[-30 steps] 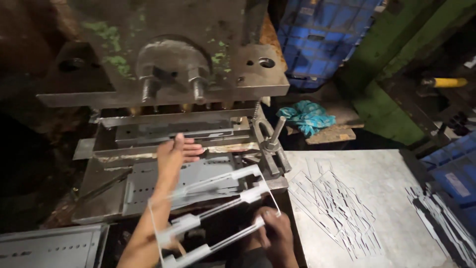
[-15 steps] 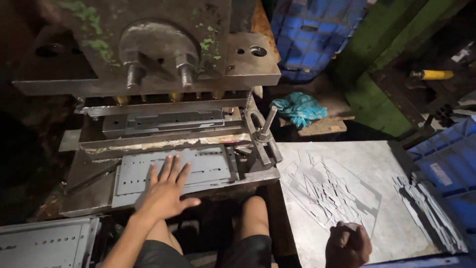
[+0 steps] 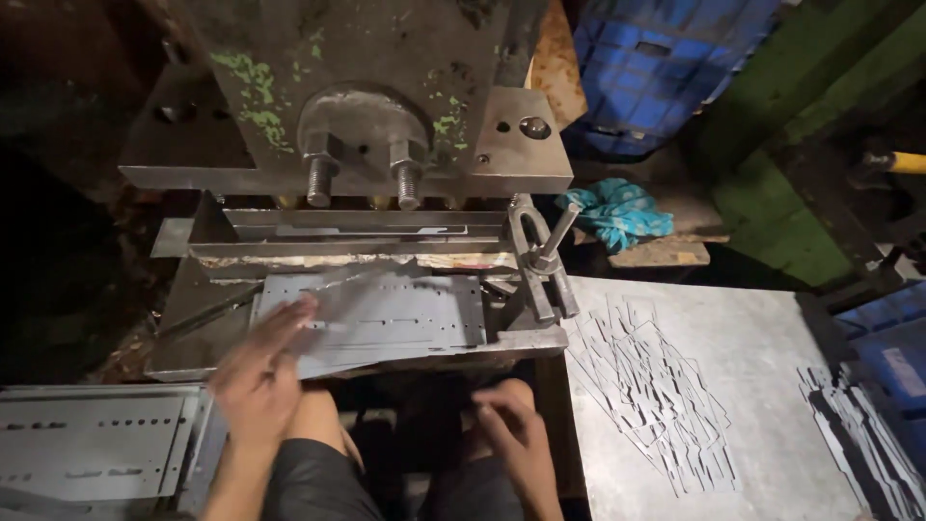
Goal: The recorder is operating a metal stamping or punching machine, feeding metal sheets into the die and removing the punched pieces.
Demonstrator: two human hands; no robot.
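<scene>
On the lower bed of the press (image 3: 367, 347), under the heavy upper block (image 3: 347, 116), a perforated metal sheet (image 3: 386, 314) is lying, a little tilted and blurred. The left hand (image 3: 260, 371) is resting on the sheet's left front corner with the fingers spread flat, pressing and not clasping it. The right hand (image 3: 511, 425) is hanging below the bed's front edge with fingers loosely curled, holding nothing that I am seeing. In my judgement, the danger is lying in the left hand being between the two dies: if the block is coming down, the fingers are getting crushed; the thin sheet edge is also sharp enough for cutting bare skin. On the metal table (image 3: 762, 357) at the right, thin cut strips (image 3: 656, 396) are lying scattered near its left edge, and they may be sliding off. A pile of punched sheets (image 3: 87, 444) is waiting at the lower left. Blue plastic crates (image 3: 666, 68) are standing behind the table's far edge, a teal cloth (image 3: 612, 212) is lying beside them, and no labels are readable
</scene>
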